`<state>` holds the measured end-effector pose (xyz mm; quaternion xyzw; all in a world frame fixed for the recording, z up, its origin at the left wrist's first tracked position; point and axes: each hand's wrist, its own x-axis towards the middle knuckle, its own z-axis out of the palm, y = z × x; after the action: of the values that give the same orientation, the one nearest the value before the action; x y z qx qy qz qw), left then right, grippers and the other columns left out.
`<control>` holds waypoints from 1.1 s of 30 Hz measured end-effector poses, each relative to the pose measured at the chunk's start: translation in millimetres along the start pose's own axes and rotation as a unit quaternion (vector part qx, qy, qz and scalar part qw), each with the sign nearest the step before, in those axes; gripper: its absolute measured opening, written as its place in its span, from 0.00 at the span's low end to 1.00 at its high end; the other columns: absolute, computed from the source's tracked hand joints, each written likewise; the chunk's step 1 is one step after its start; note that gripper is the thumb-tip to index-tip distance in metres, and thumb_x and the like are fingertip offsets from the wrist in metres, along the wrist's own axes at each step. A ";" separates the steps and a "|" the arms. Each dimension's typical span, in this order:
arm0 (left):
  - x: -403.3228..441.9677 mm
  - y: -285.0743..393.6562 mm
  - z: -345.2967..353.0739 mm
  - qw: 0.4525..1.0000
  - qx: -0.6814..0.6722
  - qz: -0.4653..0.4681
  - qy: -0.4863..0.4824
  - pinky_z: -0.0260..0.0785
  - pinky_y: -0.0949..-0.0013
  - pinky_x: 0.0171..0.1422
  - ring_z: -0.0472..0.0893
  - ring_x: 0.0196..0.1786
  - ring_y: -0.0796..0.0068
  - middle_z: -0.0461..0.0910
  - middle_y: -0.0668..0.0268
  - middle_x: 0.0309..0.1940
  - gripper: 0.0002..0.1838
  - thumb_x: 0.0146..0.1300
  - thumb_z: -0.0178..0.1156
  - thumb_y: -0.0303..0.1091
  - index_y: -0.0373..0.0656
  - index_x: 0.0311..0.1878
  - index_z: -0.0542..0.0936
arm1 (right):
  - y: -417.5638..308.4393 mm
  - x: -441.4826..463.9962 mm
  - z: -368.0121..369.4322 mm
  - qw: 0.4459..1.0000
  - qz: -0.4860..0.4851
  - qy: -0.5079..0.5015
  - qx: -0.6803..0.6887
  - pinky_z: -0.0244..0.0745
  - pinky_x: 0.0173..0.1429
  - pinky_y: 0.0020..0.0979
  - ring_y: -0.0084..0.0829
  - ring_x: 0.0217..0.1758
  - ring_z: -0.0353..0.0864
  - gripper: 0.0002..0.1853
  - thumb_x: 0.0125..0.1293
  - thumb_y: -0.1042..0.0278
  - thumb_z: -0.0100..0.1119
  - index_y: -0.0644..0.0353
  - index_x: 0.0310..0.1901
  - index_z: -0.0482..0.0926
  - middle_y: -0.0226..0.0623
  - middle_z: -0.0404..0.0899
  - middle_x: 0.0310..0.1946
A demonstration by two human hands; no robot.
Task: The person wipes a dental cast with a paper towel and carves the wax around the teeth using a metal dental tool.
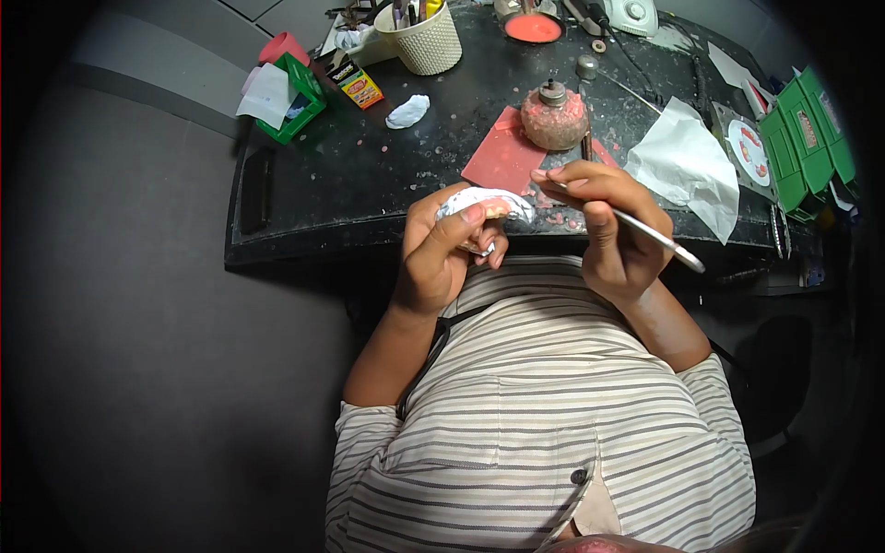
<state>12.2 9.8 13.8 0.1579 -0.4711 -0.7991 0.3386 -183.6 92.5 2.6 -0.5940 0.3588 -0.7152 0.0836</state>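
Observation:
My left hand (438,244) is closed round a white, curved cast (479,196) that bears a pink and cream part, held in front of the table's edge. The thumb presses on the pink part. To the right, my right hand (618,217) grips a thin metal tool (659,238) with a pale, broad end pointing down to the right. The tool's other end lies near the fingertips, apart from the cast. Beyond the hands, a pink sheet (498,152) lies flat beside a round glass burner (554,117) speckled with pink.
The dark table (323,194) holds a white lump (407,111), a green box (309,92), a woven cup (430,46) of tools, a dish of pink material (533,28), a crumpled tissue (687,161) and green cases (807,134) at the right.

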 end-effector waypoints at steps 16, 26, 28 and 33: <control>4.2 -12.4 -5.9 0.954 0.226 0.195 0.026 0.57 0.54 0.80 0.73 0.73 0.55 0.82 0.45 0.58 0.19 0.75 0.61 0.38 0.29 0.56 0.76 | -20.4 35.1 -58.8 0.909 0.348 -0.098 -0.207 0.76 0.33 0.34 0.32 0.24 0.84 0.14 0.77 0.63 0.61 0.70 0.42 0.81 0.44 0.83 0.22; 3.8 -16.0 1.5 0.948 0.251 0.191 0.033 0.61 0.56 0.78 0.75 0.72 0.58 0.82 0.49 0.58 0.27 0.71 0.69 0.47 0.29 0.57 0.77 | 10.3 38.3 -79.1 0.826 0.207 -0.058 -0.522 0.79 0.49 0.47 0.52 0.45 0.86 0.12 0.67 0.66 0.70 0.64 0.47 0.84 0.49 0.86 0.40; 2.9 -16.1 -1.3 0.945 0.258 0.198 0.044 0.61 0.56 0.79 0.75 0.72 0.58 0.83 0.49 0.58 0.28 0.70 0.70 0.47 0.29 0.57 0.77 | 22.0 40.4 -82.1 0.859 0.228 -0.112 -0.445 0.79 0.49 0.46 0.52 0.45 0.86 0.10 0.66 0.67 0.70 0.63 0.43 0.85 0.48 0.87 0.39; 3.5 -16.7 -8.0 0.948 0.232 0.215 0.025 0.60 0.60 0.79 0.77 0.68 0.66 0.82 0.53 0.59 0.26 0.68 0.73 0.40 0.31 0.60 0.77 | 60.8 96.6 -107.3 0.797 0.215 -0.156 -0.542 0.82 0.53 0.47 0.56 0.49 0.88 0.10 0.62 0.81 0.60 0.62 0.43 0.87 0.53 0.88 0.44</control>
<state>7.6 7.7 -4.3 0.1471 -0.6576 -0.5720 0.4677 -327.0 39.9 37.7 -0.5534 0.7883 -0.2650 -0.0458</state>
